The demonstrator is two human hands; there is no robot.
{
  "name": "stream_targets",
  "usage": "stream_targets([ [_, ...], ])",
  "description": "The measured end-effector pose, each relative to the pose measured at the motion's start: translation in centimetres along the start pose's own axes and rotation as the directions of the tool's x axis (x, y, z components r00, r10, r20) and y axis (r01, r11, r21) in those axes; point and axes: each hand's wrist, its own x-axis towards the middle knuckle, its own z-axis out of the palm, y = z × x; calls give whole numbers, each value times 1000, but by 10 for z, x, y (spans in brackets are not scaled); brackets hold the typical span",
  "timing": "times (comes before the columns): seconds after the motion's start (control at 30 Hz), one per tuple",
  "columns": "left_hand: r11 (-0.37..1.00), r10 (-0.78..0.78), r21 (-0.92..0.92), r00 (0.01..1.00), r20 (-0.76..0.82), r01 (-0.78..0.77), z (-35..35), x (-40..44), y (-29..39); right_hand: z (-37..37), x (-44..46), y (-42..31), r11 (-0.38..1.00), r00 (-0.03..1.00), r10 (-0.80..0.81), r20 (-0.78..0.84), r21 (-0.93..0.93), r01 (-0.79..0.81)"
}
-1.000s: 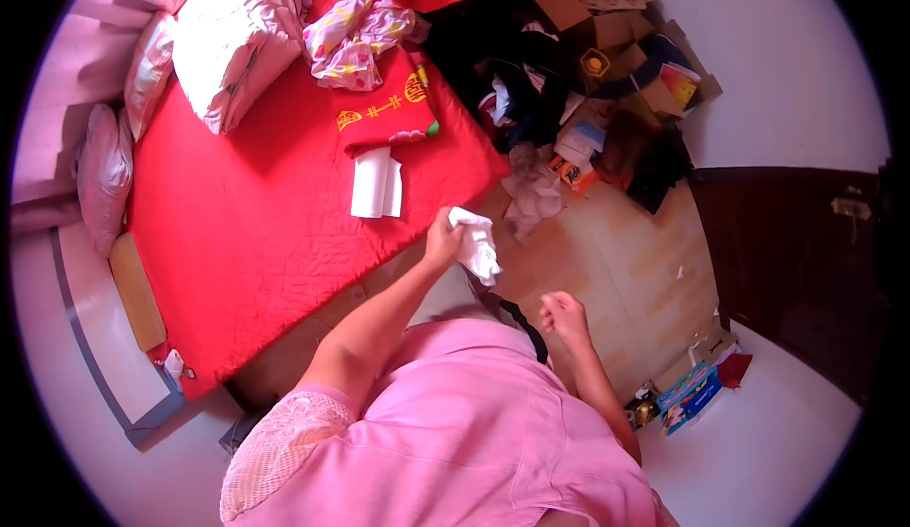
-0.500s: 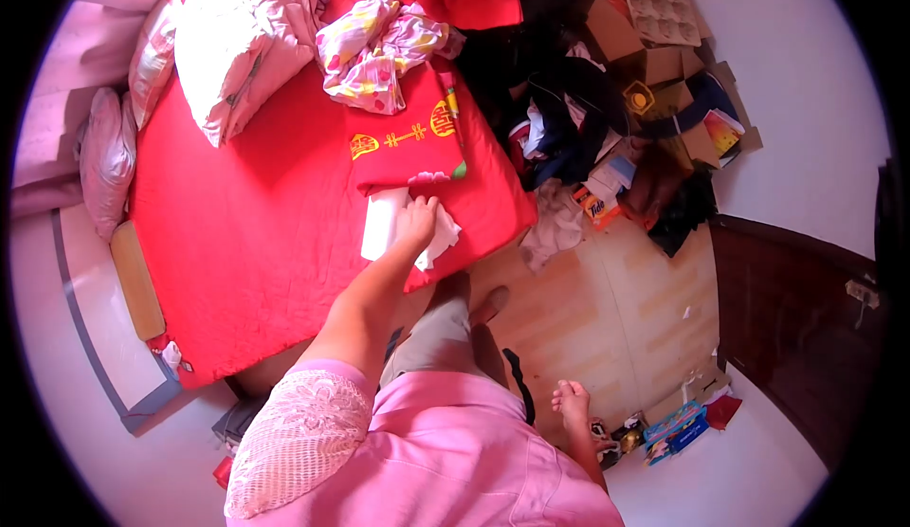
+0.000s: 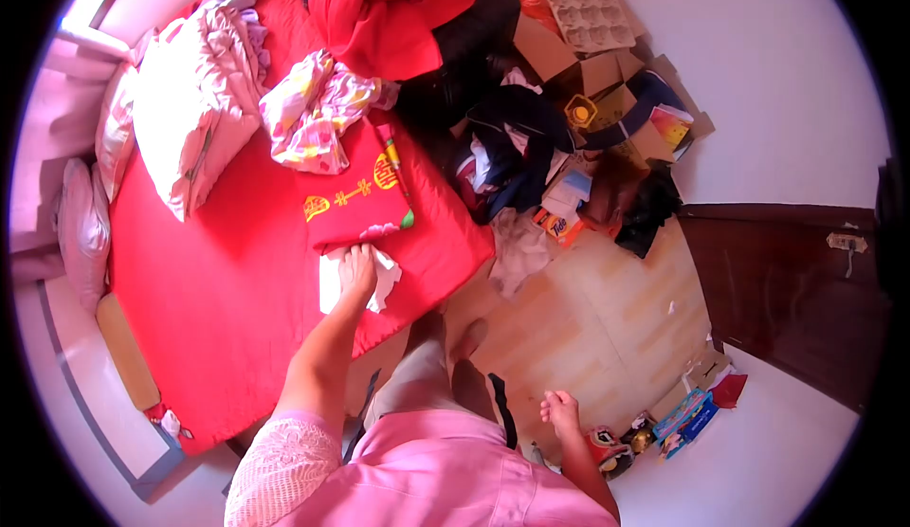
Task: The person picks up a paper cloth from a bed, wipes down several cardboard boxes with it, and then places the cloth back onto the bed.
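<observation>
My left hand point(image 3: 357, 271) reaches onto the bed, its fingers bent and closed on a white, paper-like bundle point(image 3: 385, 282). The bundle is smooth on its left side and crumpled on its right; part is hidden under the hand. Just beyond my fingertips lies a folded red cloth point(image 3: 355, 209) with yellow symbols and a green and pink edge, almost touching the white bundle. My right hand point(image 3: 560, 409) hangs in the air beside my body over the floor, fingers curled in, with nothing visible in it.
On the red-sheeted bed point(image 3: 218, 328) are a patterned cloth point(image 3: 318, 115), a pale pink quilt point(image 3: 190, 110) and pillows. Dark clothes point(image 3: 521, 138), a Tide packet point(image 3: 557, 226) and cardboard boxes point(image 3: 607, 100) crowd the right side. Small boxes point(image 3: 687, 423) stand near the brown door point(image 3: 777, 290).
The view has turned, so the bed and its things sit lower and further left. My left hand stays on the white bundle, fingertips nearer the folded red cloth. My right hand remains curled at my side.
</observation>
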Motion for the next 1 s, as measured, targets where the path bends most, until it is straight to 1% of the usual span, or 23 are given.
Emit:
stream_targets([
  [0.1,988,-48,-149,999,-23,44,-15,-14,5,-4,-3,6,1000,1000,-12,-10,27,12],
  [0.17,978,9,-201,972,-233,-57,-7,-28,2,-7,-4,10,999,1000,-13,-22,32,13],
  [0.2,971,56,-212,970,-237,-108,-6,-33,2,-9,-6,12,999,999,-13,-34,38,15],
  [0.23,969,113,-186,964,-242,-160,-4,-42,2,-11,-8,12,999,999,-17,-40,46,18],
  [0.3,969,159,-184,986,-45,-165,-9,-61,7,-14,-10,10,998,998,-29,-51,58,32],
  [0.37,940,260,-222,965,-26,-259,-9,-77,11,-17,-12,10,994,996,-62,-66,88,67],
  [0.43,919,336,-228,941,29,-321,-6,-89,12,-20,-19,8,989,993,-88,-81,111,97],
  [0.5,931,342,-216,913,222,-296,-12,-97,13,-23,-32,3,985,990,-108,-91,122,119],
  [0.53,934,328,-232,911,250,-273,-3,-99,8,-24,-35,8,982,989,-117,-92,136,129],
  [0.63,938,341,-234,800,494,-256,-6,-101,-3,-31,-35,21,973,983,-160,-85,152,172],
  [0.7,936,324,-289,817,478,-202,-12,-109,-12,-38,-36,35,973,981,-183,-66,132,191],
  [0.77,935,304,-311,834,461,-169,-12,-113,-18,-47,-33,44,979,991,-121,-53,160,128],
  [0.83,947,239,-304,860,450,-103,-18,-121,-13,-60,-26,48,985,997,-72,-30,153,75],
  [0.9,957,175,-285,875,452,-44,-18,-128,-7,-76,-17,50,983,995,-86,-42,160,91],
  [0.93,964,186,-251,890,416,-84,-12,-132,-5,-87,-3,56,981,994,-100,-37,162,104],
  [0.97,970,169,-228,898,406,-79,-14,-138,4,-98,8,63,980,994,-106,-31,164,110],
  [1.0,960,198,-261,902,384,-100,-7,-141,7,-111,20,67,978,988,-150,-34,139,153],
])
